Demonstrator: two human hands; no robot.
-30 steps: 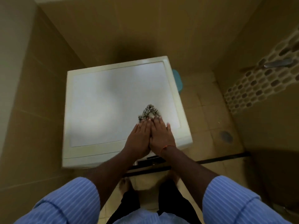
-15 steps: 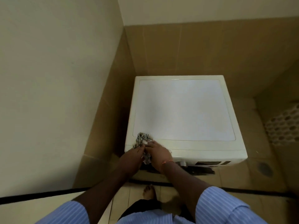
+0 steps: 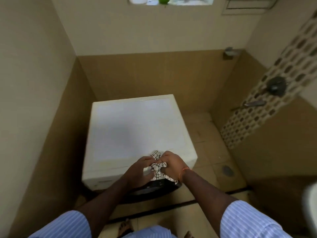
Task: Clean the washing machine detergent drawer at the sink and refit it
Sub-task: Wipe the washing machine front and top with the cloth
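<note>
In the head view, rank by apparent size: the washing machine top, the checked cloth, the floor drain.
1. washing machine top, by far the largest.
2. checked cloth, bunched and partly hidden by both hands, so its full size is unclear.
3. floor drain, smallest as seen, though it lies farther from the camera.

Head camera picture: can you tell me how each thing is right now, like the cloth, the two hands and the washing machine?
Checked cloth: bunched up, held between both hands at the machine's front edge.
Left hand: fingers curled round the cloth.
Right hand: fingers curled round the cloth.
Washing machine: top bare and white; door hidden, so open or closed cannot be told.
Wall tap: no water seen running.
</note>
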